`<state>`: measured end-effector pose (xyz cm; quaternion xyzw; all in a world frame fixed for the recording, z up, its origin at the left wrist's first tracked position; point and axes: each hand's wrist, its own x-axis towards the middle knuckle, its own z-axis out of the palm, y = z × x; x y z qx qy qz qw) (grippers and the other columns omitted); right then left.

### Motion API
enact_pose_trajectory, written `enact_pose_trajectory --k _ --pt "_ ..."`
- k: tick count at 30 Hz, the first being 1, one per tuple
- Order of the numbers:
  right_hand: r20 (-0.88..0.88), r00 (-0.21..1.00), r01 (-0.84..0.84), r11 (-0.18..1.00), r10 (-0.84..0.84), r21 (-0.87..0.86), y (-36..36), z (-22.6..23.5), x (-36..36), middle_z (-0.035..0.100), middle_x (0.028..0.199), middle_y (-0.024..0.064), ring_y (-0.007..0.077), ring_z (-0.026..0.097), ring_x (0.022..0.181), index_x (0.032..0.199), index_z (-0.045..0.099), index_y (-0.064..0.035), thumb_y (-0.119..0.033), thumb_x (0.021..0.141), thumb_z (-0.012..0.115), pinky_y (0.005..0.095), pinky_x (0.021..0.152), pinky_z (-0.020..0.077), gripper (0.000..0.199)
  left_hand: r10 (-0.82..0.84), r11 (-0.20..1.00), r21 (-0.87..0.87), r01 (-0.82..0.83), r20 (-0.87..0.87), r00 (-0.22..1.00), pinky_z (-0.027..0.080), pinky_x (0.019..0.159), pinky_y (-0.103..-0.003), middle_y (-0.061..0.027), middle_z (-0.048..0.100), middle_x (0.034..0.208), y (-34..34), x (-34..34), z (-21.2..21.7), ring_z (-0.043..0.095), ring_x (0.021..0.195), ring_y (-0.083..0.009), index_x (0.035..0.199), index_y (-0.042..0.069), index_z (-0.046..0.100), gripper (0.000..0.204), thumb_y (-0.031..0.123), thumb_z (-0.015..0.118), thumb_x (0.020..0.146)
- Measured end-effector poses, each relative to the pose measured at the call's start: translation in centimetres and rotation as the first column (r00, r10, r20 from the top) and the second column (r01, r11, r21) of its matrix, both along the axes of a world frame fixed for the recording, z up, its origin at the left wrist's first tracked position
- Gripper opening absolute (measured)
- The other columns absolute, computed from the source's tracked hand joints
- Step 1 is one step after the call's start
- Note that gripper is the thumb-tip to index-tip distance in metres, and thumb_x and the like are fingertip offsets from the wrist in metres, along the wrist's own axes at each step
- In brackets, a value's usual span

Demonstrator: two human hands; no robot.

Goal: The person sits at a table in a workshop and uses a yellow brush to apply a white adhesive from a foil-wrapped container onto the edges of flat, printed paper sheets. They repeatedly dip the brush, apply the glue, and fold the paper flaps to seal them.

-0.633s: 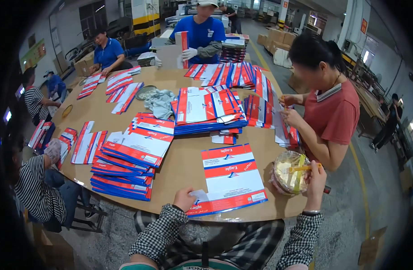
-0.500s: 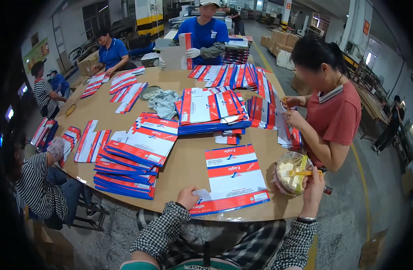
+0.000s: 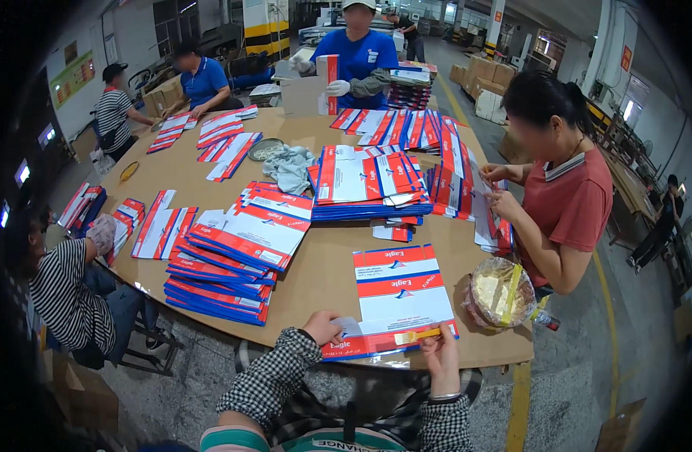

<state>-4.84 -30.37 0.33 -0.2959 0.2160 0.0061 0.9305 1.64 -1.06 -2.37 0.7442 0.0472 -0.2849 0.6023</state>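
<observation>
Flat carton blank (image 3: 401,301) — white with red and blue bands — lies at the near edge of the round table (image 3: 331,256), right in front of you. Your left hand (image 3: 321,328) presses curled fingers on its near-left corner; your right hand (image 3: 440,355) pinches a small yellow brush (image 3: 417,336) against its lower flap. Just right sits a shallow bowl of glue (image 3: 499,292). Left of the blank — a fanned stack of blanks (image 3: 237,252); beyond it, a taller pile (image 3: 368,184).
</observation>
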Motion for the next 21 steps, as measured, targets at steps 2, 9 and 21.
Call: enact_pose_trajectory --k 2,9,21 --pt "0.002 1.000 -0.013 1.000 0.013 -0.002 0.9 0.2 -0.2 0.061 0.072 0.0062 0.0145 0.055 0.054 0.086 0.057 -0.0074 -0.026 0.094 0.050 0.0257 0.047 0.0412 0.021 0.003 0.999 -0.032 -0.003 -0.002 1.000 0.055 0.053 -0.027 -0.0152 0.063 0.078 0.2 -0.2 -0.1 0.064 0.060 -0.0176 0.104 -0.009 0.056 0.025 -0.005 0.051 0.080" --pt "0.020 0.999 -0.042 0.999 0.042 -0.020 1.3 1.0 -0.8 0.061 0.073 0.0069 0.0146 0.055 0.054 0.085 0.057 -0.0071 -0.026 0.094 0.050 0.0257 0.049 0.0424 0.022 -0.081 0.996 0.051 0.077 0.076 0.994 0.055 0.052 -0.028 -0.0165 0.063 0.077 0.2 -0.7 0.3 0.064 0.058 -0.0176 0.108 -0.006 0.056 0.031 -0.008 0.051 0.078" --pt "-0.017 1.000 -0.022 1.000 0.022 0.011 0.7 1.3 -1.5 0.062 0.076 0.0090 0.0149 0.055 0.054 0.086 0.058 -0.0064 -0.028 0.094 0.050 0.0262 0.050 0.0438 0.024 -0.253 0.947 0.172 0.272 -0.128 0.959 0.055 0.045 -0.032 -0.0195 0.063 0.074 1.0 -0.1 1.4 0.067 0.061 -0.0244 0.103 -0.004 0.052 0.025 -0.008 0.051 0.078"
